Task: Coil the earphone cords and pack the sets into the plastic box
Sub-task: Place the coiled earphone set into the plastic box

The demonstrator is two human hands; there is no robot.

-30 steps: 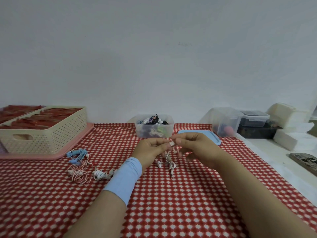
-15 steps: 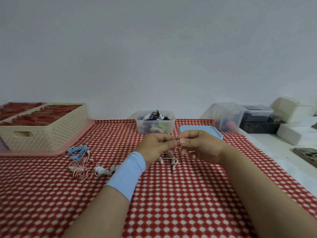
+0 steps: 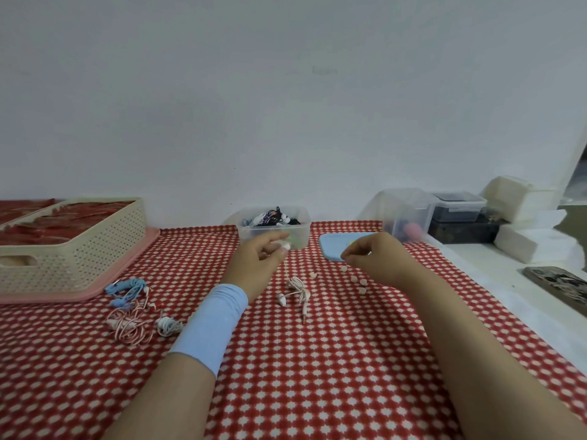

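White earbud (image 3: 286,246) is pinched between thumb & forefinger of the left hand (image 3: 257,260) and held up. Its thin cord hangs down to the rest of the white earphone set (image 3: 297,289), lying loose on the red-and-white checked tablecloth (image 3: 317,376) between both hands. At the right hand (image 3: 381,260) the fingertips are drawn together, but if they nip the cord I cannot tell, too blurred. Clear plastic box (image 3: 301,231) stands just behind the left hand, open, w/ several sets inside; light-blue lid (image 3: 332,249) lies beside it. Step, I judge: start of coiling this set. Next move asks the right hand to catch the cord & wind neat loops w/o tangling, then into the box.
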